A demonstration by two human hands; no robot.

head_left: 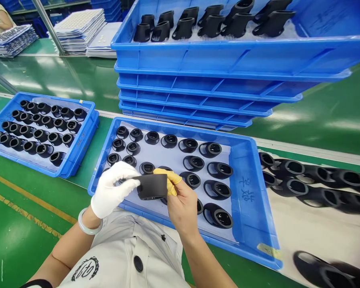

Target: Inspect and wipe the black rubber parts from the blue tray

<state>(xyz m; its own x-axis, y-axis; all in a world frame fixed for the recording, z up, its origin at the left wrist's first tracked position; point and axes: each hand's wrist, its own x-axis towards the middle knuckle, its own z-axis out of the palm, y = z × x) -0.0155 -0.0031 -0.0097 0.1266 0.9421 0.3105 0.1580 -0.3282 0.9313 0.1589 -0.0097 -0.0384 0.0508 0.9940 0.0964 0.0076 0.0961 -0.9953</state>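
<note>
shirt [121, 254], black part [153, 186], long axis sideways

The white-gloved left hand [112, 188] and right hand [181, 202], with yellow finger cots [171, 179], hold a black hollow part [152, 187] above a blue plastic tray [248, 212] of similar parts [194, 163]; stacked blue trays [180, 82] stand behind.

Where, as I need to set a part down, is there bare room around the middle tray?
Inside the middle blue plastic tray, a patch of white liner lies bare, ringed by black hollow parts. Right of the tray, the pale surface is bare between upper parts and blurred lower ones. Crowded: the liner's left side and the left-hand blue plastic tray.
</note>
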